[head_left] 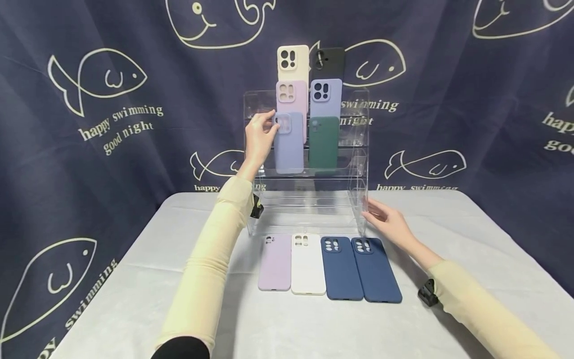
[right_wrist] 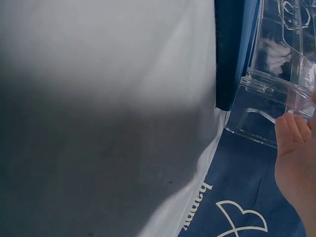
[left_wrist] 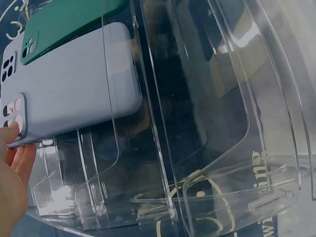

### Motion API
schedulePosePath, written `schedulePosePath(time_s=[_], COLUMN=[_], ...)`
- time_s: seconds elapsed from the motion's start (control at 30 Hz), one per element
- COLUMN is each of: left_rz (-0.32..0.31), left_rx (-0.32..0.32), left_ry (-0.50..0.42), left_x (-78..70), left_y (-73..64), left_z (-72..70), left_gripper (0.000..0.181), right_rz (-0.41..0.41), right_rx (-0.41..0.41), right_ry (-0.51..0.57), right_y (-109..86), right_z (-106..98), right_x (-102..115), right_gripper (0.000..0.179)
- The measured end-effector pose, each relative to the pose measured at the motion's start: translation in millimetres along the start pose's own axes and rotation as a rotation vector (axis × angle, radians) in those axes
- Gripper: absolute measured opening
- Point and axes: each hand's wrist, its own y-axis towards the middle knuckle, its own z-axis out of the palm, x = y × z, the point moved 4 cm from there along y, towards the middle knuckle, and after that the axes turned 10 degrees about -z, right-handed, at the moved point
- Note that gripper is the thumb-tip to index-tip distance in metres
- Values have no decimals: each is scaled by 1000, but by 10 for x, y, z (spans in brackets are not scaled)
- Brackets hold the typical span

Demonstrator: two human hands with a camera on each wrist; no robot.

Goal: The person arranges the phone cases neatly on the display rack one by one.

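Phone case (head_left: 290, 149), pale blue, is near ctr of frame, upright on a clear tiered stand (head_left: 309, 187). Person's L hand (head_left: 259, 139) is clamped on its upper left corner, thumb over the camera cut-out, fingers behind. Prob. gripped up there b/c the bottom end looks tucked behind a clear lip, so the top is the easy bit to guide. R hand (head_left: 389, 224), right of ctr, has thumb & fingers apart, fingertips against the stand's lower right side, prob. to steady it, since light plastic could slide.

Next to the pale blue one, same row, is a green case (head_left: 324, 147). Row behind: pink case (head_left: 299, 105) & periwinkle case (head_left: 331, 104). Top of frame: cream case (head_left: 299, 70) & black case (head_left: 334, 65). Looks like 2 columns, stepped so each camera end shows above the one in front.

Bottom ctr, flat on the tabletop (head_left: 336, 329), L to R: lilac case (head_left: 276, 267), white case (head_left: 309, 267), two navy cases (head_left: 344, 274), all cut-outs toward the stand, prob. for quick pickup.

Writing: dark backdrop (head_left: 134, 194) repeats "happy swimming" / "good night" in white w/ outline fish. No brand or label I can read on any case or the stand.
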Motion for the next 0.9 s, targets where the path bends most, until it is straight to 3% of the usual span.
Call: schedulePosePath(time_s=[0.33,0.53,0.7,0.9], left_rz=[-13,-29,-27,1], left_rx=[57,82,104,149], left_ry=[24,66,35,1], left_x=[66,108,139,192], left_y=[-43,-110,-214,-349], left_z=[-32,-74,-112,-160], left_gripper=[42,42,42,41], right_rz=[-2,2,20,7], right_rx=[8,9,19,16], right_ry=[-13,-8,-26,-43], right_y=[-3,-3,-10,4], right_z=[109,131,109,28], right_x=[-283,-312,-284,6], right_gripper=[51,52,53,49])
